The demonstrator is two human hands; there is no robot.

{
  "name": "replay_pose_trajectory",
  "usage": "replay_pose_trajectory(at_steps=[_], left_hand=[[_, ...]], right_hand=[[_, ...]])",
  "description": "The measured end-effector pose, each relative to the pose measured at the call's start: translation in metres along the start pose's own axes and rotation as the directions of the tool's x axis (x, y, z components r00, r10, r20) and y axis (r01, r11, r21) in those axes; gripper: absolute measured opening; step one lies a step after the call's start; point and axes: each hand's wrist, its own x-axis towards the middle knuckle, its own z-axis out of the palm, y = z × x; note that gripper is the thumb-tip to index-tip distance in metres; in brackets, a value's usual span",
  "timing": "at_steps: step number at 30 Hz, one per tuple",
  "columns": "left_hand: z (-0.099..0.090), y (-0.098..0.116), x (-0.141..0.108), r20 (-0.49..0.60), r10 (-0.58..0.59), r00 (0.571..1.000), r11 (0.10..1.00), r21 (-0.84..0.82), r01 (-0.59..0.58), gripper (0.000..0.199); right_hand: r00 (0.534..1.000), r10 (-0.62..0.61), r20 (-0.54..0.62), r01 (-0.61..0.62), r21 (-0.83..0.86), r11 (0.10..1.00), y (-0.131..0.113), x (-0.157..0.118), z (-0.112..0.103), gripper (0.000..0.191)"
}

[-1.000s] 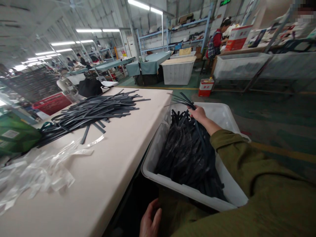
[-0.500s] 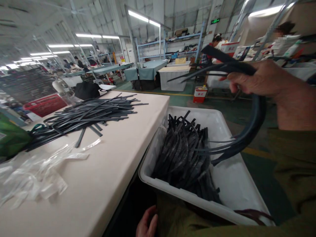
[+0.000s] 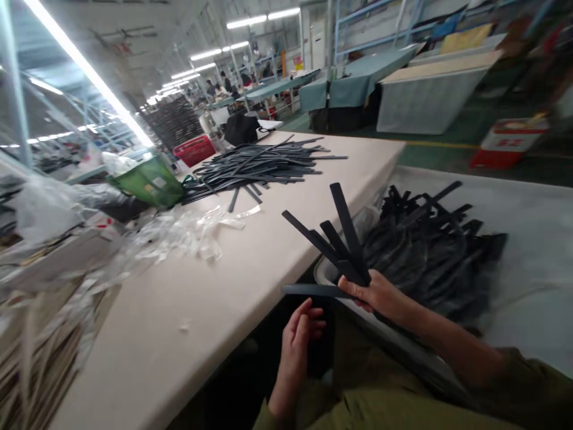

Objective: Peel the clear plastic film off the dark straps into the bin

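Observation:
My right hand (image 3: 378, 295) is closed around a bundle of flat black strips (image 3: 344, 221) whose ends fan out upward and to the left. One strip in it points left, just above my left hand (image 3: 301, 331). That hand holds nothing; its fingers are slightly curled and apart, beside the table edge. Behind my right hand, a white plastic bin (image 3: 537, 239) holds many more black strips (image 3: 416, 245) in a heap. Another pile of dark strips (image 3: 264, 164) lies on the far part of the pale table (image 3: 250, 257).
Crumpled clear plastic (image 3: 179, 239) lies on the table, with a green bag (image 3: 150, 179) and a red basket (image 3: 194, 150) behind it. Tan strips (image 3: 49, 352) are at the near left. A red and white can (image 3: 508, 143) stands on the floor beyond the bin.
My right hand has come down and left from high over the bin with the black strips. My left hand has risen toward it. The view has swung left.

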Motion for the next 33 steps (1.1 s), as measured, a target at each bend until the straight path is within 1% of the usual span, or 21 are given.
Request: replay_pose_trajectory(at_steps=[2,4,6,8,10,11,12,13,14,15,16,18,19,20,21,22,24,26,28,30,33], left_hand=[[0.0,0.019,0.004,-0.1,0.027,0.995,0.994,-0.1,-0.037,0.066],[0.0,0.033,0.008,-0.17,0.069,0.983,0.992,-0.097,-0.086,0.055],[-0.001,0.04,0.012,-0.145,0.139,0.98,0.989,-0.031,-0.144,0.044],[-0.003,0.043,0.016,-0.03,0.174,0.984,0.984,0.053,-0.172,0.04],[-0.007,0.05,0.023,0.079,0.19,0.979,0.967,0.157,-0.2,0.042],[-0.012,0.057,0.028,0.102,0.198,0.975,0.947,0.235,-0.217,0.043],[-0.02,0.067,0.034,0.089,0.22,0.971,0.904,0.355,-0.237,0.043],[-0.03,0.081,0.042,0.043,0.258,0.965,0.832,0.499,-0.244,0.042],[-0.042,0.097,0.051,-0.021,0.3,0.954,0.74,0.636,-0.219,0.041],[-0.057,0.116,0.062,-0.111,0.365,0.924,0.603,0.784,-0.144,0.037],[-0.073,0.135,0.072,-0.194,0.424,0.885,0.533,0.843,-0.07,0.033],[-0.108,0.172,0.094,-0.313,0.511,0.8,0.459,0.887,0.054,0.03],[-0.124,0.187,0.103,-0.364,0.546,0.754,0.432,0.894,0.119,0.033],[-0.138,0.199,0.112,-0.405,0.567,0.718,0.408,0.895,0.182,0.038],[-0.15,0.206,0.12,-0.437,0.575,0.692,0.388,0.89,0.24,0.042],[-0.159,0.209,0.127,-0.459,0.571,0.68,0.368,0.884,0.287,0.042],[-0.169,0.206,0.137,-0.473,0.548,0.69,0.33,0.88,0.341,0.03],[-0.171,0.196,0.142,-0.449,0.539,0.712,0.296,0.893,0.339,0.013],[-0.167,0.188,0.142,-0.402,0.567,0.719,0.269,0.915,0.3,0.01],[-0.16,0.189,0.136,-0.345,0.628,0.697,0.247,0.938,0.241,0.013],[-0.151,0.207,0.122,-0.262,0.736,0.624,0.223,0.964,0.143,0.016]], right_hand=[[1.0,-0.025,0.002,0.025,-0.081,0.996,0.011,0.0,0.012,0.047],[0.997,-0.054,0.051,0.061,-0.142,0.988,0.018,0.002,0.018,0.044],[0.983,-0.045,0.179,0.072,-0.147,0.986,0.021,0.005,0.021,0.043],[0.953,-0.027,0.303,0.068,-0.126,0.99,0.021,0.008,0.024,0.042],[0.944,-0.014,0.329,0.051,-0.104,0.993,0.019,0.009,0.027,0.045],[0.949,-0.001,0.317,0.031,-0.091,0.995,0.019,0.01,0.029,0.047],[0.957,0.018,0.289,0.003,-0.074,0.997,0.019,0.011,0.029,0.05],[0.968,0.04,0.247,-0.028,-0.052,0.998,0.021,0.012,0.029,0.051],[0.978,0.059,0.199,-0.054,-0.029,0.998,0.023,0.014,0.028,0.052],[0.987,0.069,0.147,-0.069,-0.005,0.998,0.026,0.016,0.026,0.052],[0.993,0.07,0.1,-0.072,0.014,0.997,0.03,0.018,0.024,0.05],[0.997,0.061,0.05,-0.063,0.041,0.997,0.039,0.023,0.018,0.045],[0.998,0.057,0.04,-0.059,0.051,0.997,0.042,0.026,0.016,0.042],[0.998,0.058,0.026,-0.06,0.062,0.996,0.046,0.028,0.014,0.039],[0.998,0.063,0.009,-0.064,0.075,0.995,0.049,0.03,0.012,0.036],[0.998,0.069,-0.011,-0.067,0.091,0.994,0.051,0.031,0.011,0.033],[0.996,0.076,-0.05,-0.07,0.121,0.99,0.053,0.033,0.01,0.028],[0.995,0.077,-0.061,-0.069,0.126,0.99,0.051,0.034,0.01,0.026],[0.994,0.087,-0.063,-0.08,0.104,0.991,0.047,0.033,0.01,0.029],[0.994,0.089,-0.07,-0.083,0.081,0.993,0.043,0.032,0.01,0.034],[0.994,0.061,-0.089,-0.054,0.077,0.996,0.039,0.031,0.01,0.036]])
